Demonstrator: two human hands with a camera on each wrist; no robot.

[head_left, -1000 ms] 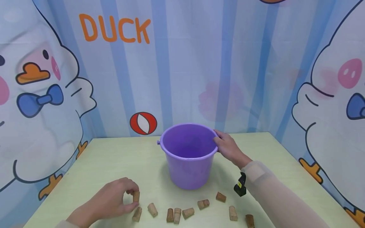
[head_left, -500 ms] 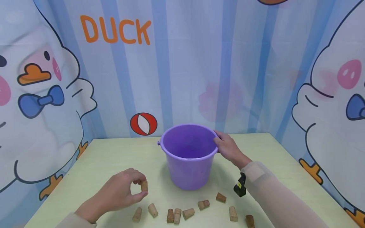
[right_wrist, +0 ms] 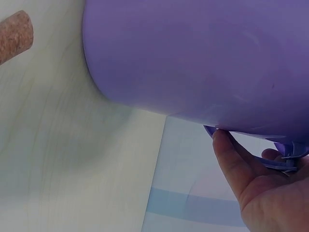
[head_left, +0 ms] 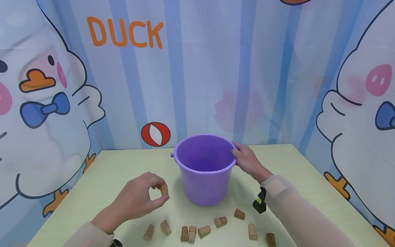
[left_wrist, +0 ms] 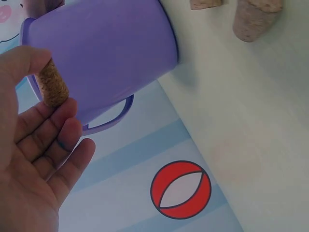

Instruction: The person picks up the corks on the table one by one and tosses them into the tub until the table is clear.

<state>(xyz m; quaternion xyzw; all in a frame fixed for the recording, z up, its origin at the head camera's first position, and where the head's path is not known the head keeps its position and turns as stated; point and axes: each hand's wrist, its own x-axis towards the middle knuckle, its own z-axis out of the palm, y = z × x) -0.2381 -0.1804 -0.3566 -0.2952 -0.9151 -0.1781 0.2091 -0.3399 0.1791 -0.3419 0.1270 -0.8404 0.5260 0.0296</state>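
My left hand (head_left: 140,195) pinches a cork (head_left: 164,190) between thumb and fingertips, raised over the table just left of the purple bucket (head_left: 205,188). In the left wrist view the held cork (left_wrist: 52,86) overlaps the bucket's side, and the other fingers spread loosely. My right hand (head_left: 248,161) grips the bucket's rim on the right. The right wrist view shows that hand (right_wrist: 260,183) at the rim, with the bucket's handle (right_wrist: 277,163) by its fingers. The bucket stands upright, and its inner floor is hidden by the near wall.
Several corks lie in a loose row along the table's near side, from a pale cork (head_left: 148,232) at left to a darker cork (head_left: 270,239) at right. Behind the pale table (head_left: 132,159) hangs a striped cloth (head_left: 197,85) with duck pictures. A black wrist camera (head_left: 260,202) sits under the right sleeve.
My left hand has lifted the pinched cork from beside the loose ones and carried it up and to the right, closer to the bucket. The right hand and bucket stay put.
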